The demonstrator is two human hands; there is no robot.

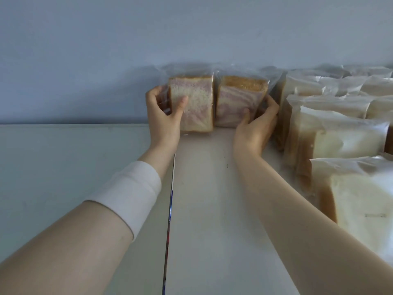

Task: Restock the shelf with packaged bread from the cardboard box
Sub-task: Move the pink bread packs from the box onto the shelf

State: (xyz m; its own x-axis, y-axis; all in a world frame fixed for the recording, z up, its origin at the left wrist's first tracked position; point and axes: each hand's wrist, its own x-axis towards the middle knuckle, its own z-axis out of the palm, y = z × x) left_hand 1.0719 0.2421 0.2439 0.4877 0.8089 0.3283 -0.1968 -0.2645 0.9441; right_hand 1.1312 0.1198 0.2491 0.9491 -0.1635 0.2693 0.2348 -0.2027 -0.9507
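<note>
Your left hand: fingers curled round the outer side of a purple-swirl bread pack, thumb on its front face. Your right hand: mirrored grip on a second swirl pack. Both packs: upright on the shelf, side by side between your hands. White bread packs: rows just right of your right hand.

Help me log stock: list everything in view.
Purple-swirled bread loaves in clear plastic bags: two, purple-cream; left loaf and right loaf upright, side by side, at the back.
Pale bread packs in frosted plastic bags: several, count unclear, cream-white; rows at right.
Flat shelf board: one, white; under the bread.
Flat side panel: one, pale green; left.
Wall: one, grey-blue; behind.
Sleeve cuff: one, white; left forearm.
Left grip: one; holds left loaf.
Right grip: one; holds right loaf.
</note>
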